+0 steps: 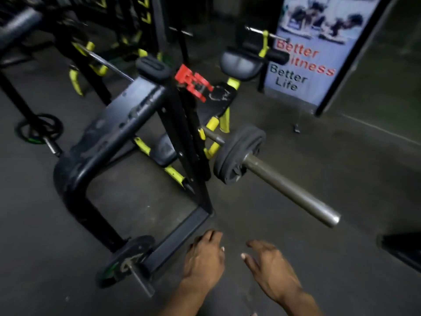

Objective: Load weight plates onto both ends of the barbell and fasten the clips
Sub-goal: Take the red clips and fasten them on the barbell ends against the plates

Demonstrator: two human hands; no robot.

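Left hand [204, 258] & right hand [270, 264] loose, holding nothing, below barbell sleeve [293, 190] w/ weight plates [238, 153] on.

A dark rubber floor [341, 156] fills the gym. A black steel bench frame [107, 142] stands at centre-left, with yellow-painted struts [174, 174] low behind its upright. Beyond it sits a grey padded seat [239, 65] on a yellow post, its black roller pad [276, 56] just beside it. A poster [316, 51] reading "Better Fitness Better Life" leans against the far wall, framed by a black edge. More black-and-yellow machines [127, 26] crowd the blurred upper left.
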